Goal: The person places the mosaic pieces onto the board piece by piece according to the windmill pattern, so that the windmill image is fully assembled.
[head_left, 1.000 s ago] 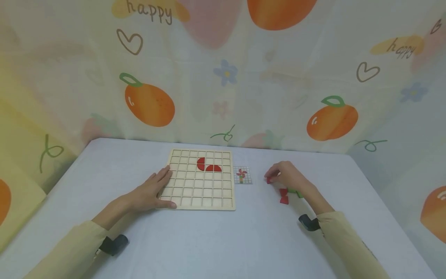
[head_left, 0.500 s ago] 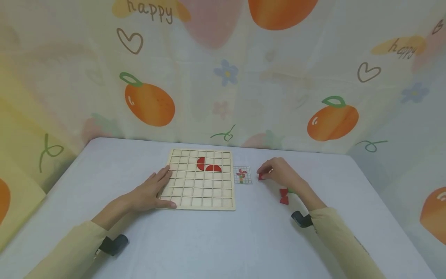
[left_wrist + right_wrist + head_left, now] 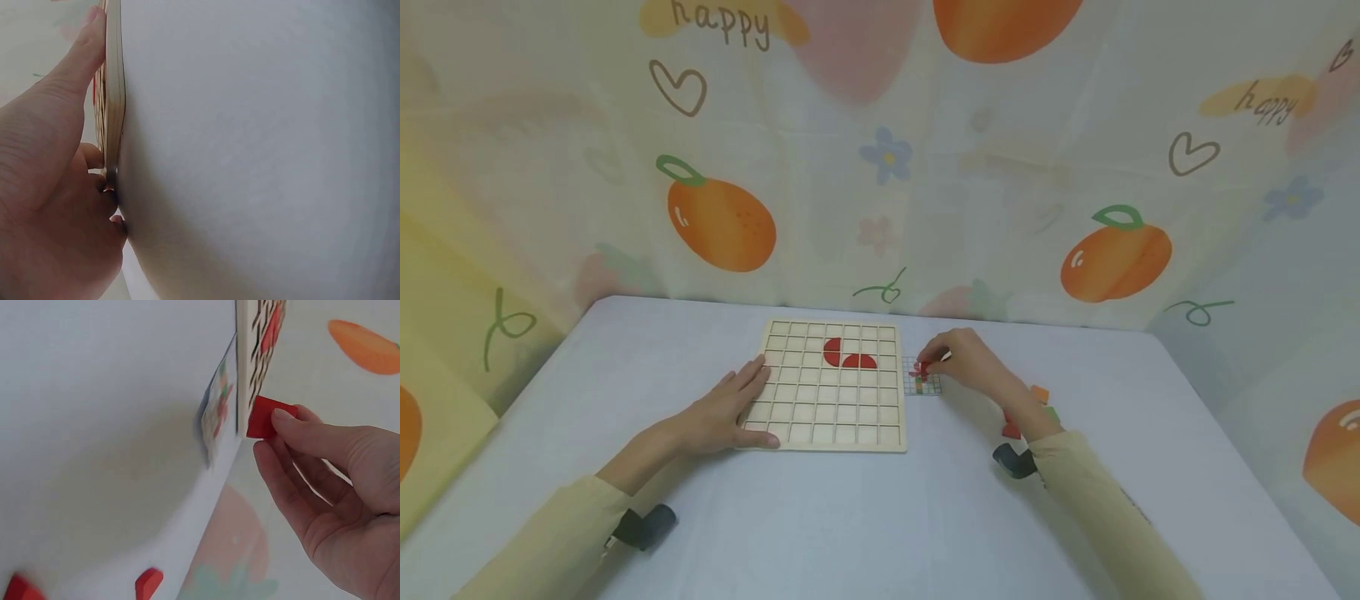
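- Reaching in from the near side, two sleeves (image 3: 542,533) (image 3: 1112,508) are stretching over the white surface (image 3: 865,525).
- The left hand (image 3: 730,412) is bracing a gridded wooden board (image 3: 803,412), its fingers lying extended along the left rim, its thumb touching near the closest corner; it is gripping no loose piece.
- At the right, a loose red piece (image 3: 1011,432), an orange piece (image 3: 1040,394) and a green piece (image 3: 1052,412) are lying about the right forearm, which is partly hiding the group.
- The right hand (image 3: 966,358) is hovering at a small picture card (image 3: 919,387), its fingers pinching a held red piece (image 3: 259,419) against the thumb; the piece's long axis is not showing clearly.
- The board is lying to the left of those pinching fingers, the card sitting just beside its right rim; the right hand is being the nearer one to the flat red shape (image 3: 859,361) on the grid.
- Farther left, an upright red shape (image 3: 832,352) is occupying neighbouring cells.
- Behind everything, a fruit-printed cloth (image 3: 820,208) is hanging.
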The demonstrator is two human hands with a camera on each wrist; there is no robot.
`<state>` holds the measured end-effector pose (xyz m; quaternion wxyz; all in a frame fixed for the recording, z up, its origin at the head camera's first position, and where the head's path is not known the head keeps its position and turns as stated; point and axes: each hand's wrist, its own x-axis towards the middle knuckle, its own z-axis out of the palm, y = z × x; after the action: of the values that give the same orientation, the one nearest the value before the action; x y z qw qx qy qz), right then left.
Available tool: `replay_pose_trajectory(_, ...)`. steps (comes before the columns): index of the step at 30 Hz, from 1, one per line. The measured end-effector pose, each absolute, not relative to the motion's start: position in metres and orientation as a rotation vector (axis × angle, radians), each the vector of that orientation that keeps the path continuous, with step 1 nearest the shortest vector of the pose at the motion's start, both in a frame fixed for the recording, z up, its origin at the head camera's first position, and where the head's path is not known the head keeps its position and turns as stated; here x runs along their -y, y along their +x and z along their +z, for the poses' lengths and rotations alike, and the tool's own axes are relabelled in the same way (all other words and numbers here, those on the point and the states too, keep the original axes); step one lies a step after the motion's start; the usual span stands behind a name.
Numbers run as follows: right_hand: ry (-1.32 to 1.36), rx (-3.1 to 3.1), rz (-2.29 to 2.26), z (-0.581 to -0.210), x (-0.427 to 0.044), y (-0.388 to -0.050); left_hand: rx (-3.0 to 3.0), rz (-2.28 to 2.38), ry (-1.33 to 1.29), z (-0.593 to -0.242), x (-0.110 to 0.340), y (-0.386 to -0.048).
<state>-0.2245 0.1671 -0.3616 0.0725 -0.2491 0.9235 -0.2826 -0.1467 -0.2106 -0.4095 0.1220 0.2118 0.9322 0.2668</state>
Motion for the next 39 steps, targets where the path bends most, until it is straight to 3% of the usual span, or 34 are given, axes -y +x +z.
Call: replay_pose_trajectory(39,-0.845,-2.635,-1.005,-0.382,-0.079,-0.234,-2.714,0.785,0.643,-0.413,0.213,-0.147)
